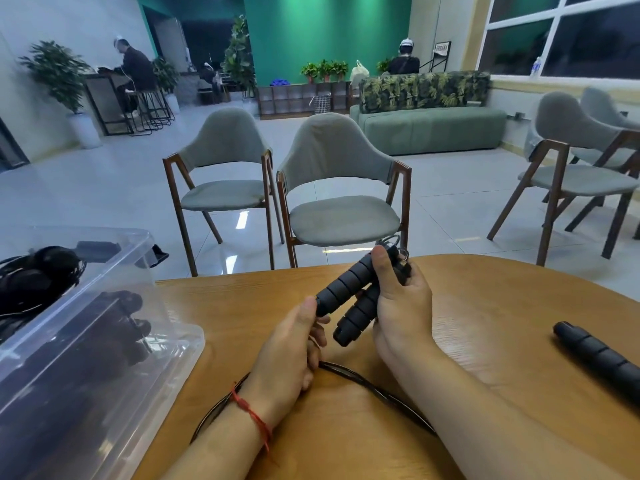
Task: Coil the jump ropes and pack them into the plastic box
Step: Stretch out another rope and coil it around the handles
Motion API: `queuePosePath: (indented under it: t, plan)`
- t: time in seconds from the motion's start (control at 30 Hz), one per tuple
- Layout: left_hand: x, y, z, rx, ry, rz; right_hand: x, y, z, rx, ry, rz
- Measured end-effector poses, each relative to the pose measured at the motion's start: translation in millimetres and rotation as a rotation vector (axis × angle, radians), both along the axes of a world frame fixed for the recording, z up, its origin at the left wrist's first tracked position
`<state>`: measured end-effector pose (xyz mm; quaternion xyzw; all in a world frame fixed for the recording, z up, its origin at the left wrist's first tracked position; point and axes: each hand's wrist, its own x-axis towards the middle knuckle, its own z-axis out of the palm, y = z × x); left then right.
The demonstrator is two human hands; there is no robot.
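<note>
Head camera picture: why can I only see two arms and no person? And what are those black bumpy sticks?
The camera sits on the person's head and looks down, so you see only their own arms, as if through their eyes. There is just this one picture.

The bumpy sticks are the grips of a jump rope. The right hand grips the two black handles side by side. The left hand touches the end of one of them. Whether it also pinches the cord that runs beneath it, I cannot tell.

All this happens over a wooden table. On the left stands a clear plastic box with black ropes already inside. On the right lies another handle. Behind the table stand grey chairs.
</note>
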<state>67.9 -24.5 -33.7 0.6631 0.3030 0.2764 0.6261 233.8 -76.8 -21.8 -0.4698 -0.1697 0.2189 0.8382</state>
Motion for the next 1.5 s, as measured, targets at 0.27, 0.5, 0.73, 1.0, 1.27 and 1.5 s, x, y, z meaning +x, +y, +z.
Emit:
queuePosePath:
  t: [0.27,0.5,0.73,1.0,1.27,1.5]
  plan:
    - [1,-6,-3,0.393,0.229,-0.113,4,1,3,0.034,0.085,-0.018]
    - [1,-15,-1,0.533,0.187,0.025,1,0,3,0.000,0.064,-0.025]
    - [7,-14,-5,0.840,0.127,0.194,-15,3,-3,-0.085,0.066,0.114]
    - [9,-9,-17,0.865,0.274,0.161,-22,1,5,-0.043,0.316,0.265]
    - [7,-6,-16,0.845,0.250,0.131,-23,-3,5,-0.061,0.273,0.263]
    - [5,-8,-14,0.831,0.235,0.170,-20,-1,4,-0.013,0.249,0.257]
